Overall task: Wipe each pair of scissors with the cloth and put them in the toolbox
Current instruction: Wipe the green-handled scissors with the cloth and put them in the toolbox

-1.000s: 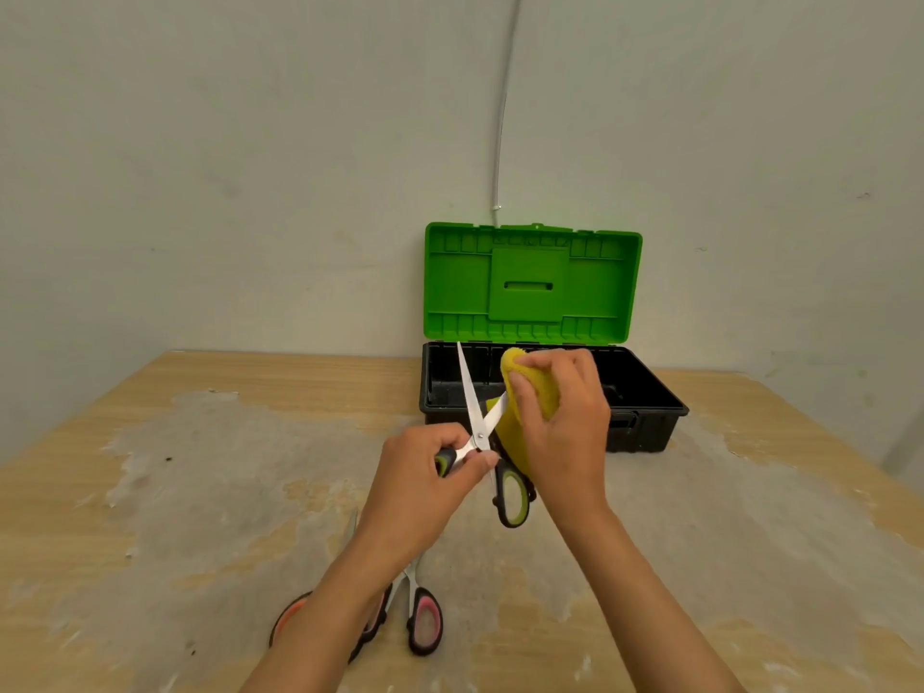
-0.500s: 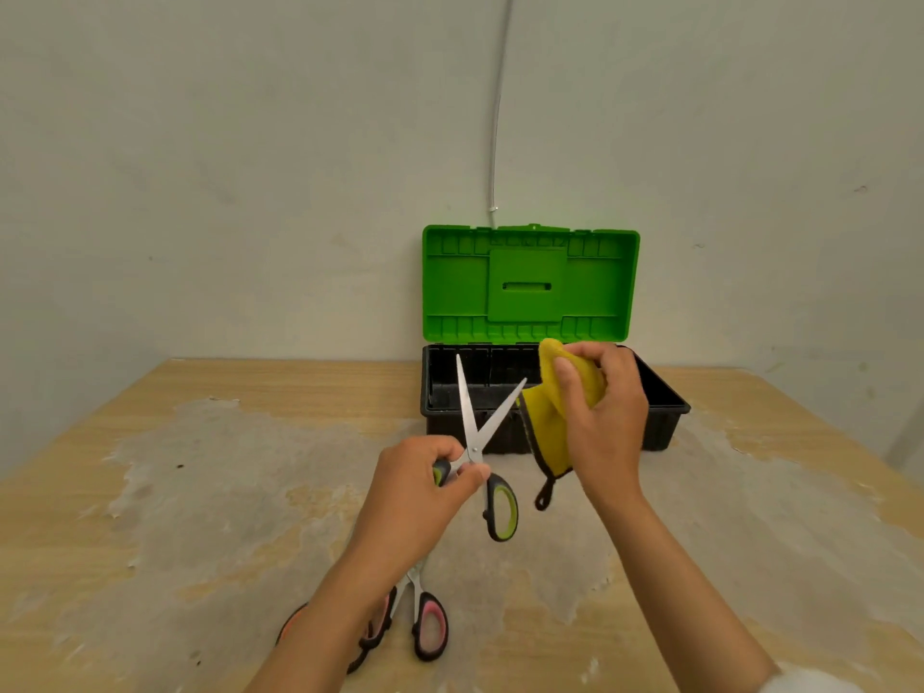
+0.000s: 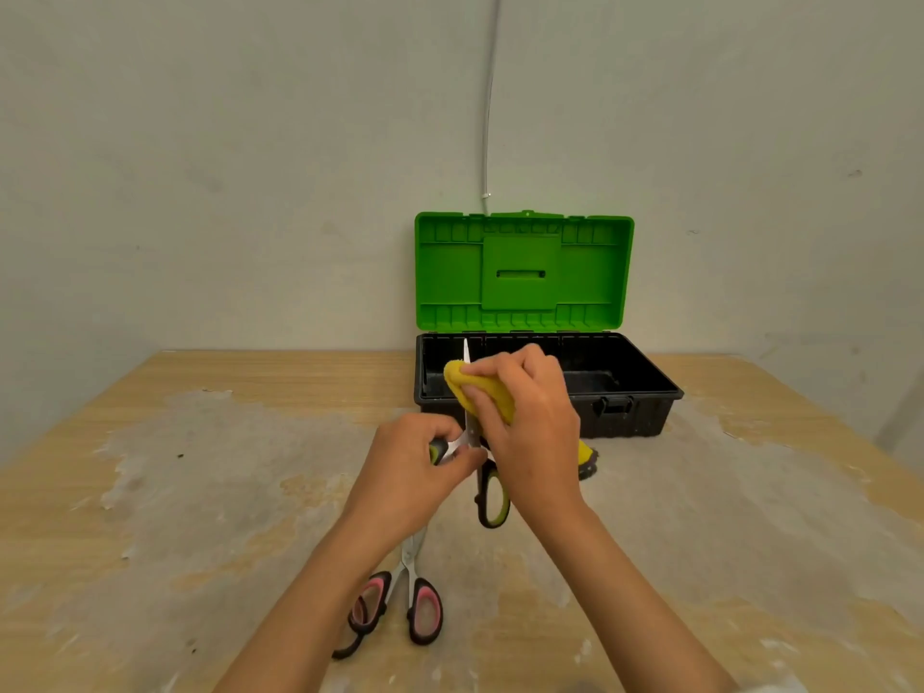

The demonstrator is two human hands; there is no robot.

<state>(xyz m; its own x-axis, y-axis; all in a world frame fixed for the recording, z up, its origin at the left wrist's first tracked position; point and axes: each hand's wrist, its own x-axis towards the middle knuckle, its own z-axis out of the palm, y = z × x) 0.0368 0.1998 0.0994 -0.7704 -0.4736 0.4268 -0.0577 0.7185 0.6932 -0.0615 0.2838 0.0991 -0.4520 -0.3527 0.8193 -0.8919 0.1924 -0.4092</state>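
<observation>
My left hand (image 3: 415, 472) grips one handle of the green-and-black scissors (image 3: 492, 497), held upright in front of the toolbox with the other handle loop hanging free. My right hand (image 3: 530, 422) holds the yellow cloth (image 3: 472, 387) wrapped around the upright blade, whose tip shows above the cloth. A second pair of scissors with pink-and-black handles (image 3: 407, 600) lies on the table under my left forearm. The black toolbox (image 3: 645, 387) stands open at the back, its green lid raised against the wall.
The wooden table (image 3: 200, 492) has a worn, grey patchy surface. A white wall stands right behind the toolbox, with a thin cable (image 3: 487, 117) running down it.
My right hand with the cloth has moved left from the right-hand blade onto the upright blade. The scissors stay in my left hand.
</observation>
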